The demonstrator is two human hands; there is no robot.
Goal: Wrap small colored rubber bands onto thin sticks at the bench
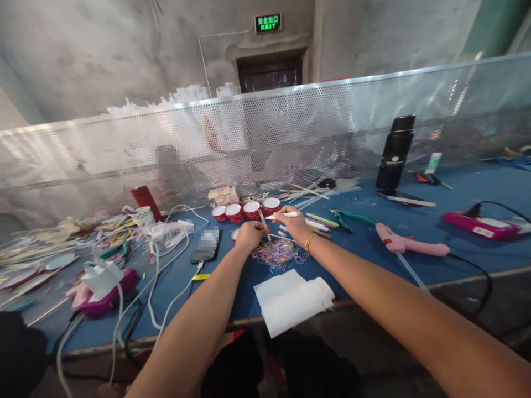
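Observation:
A thin flat wooden stick (264, 224) stands nearly upright, pinched in the fingers of my left hand (249, 237). My right hand (294, 225) is closed around a white marker (287, 215), whose tip points left close to the stick. Whether the tip touches it, I cannot tell. Just below both hands lies a tangled heap of coloured rubber bands (277, 255). Behind them is a row of several small red round pieces with white tops (251, 209). More markers and sticks (321, 222) lie to the right of my right hand. A folded white cloth or tissue (290, 301) rests nearest me.
Green-handled pliers (354, 216) and a pink glue gun (409, 243) lie right, with a magenta power strip (481, 225) and black flask (396, 152) beyond. Left are a phone (206, 245), white cables, a red bottle (146, 202) and clutter. A perforated metal panel (332, 121) backs the table.

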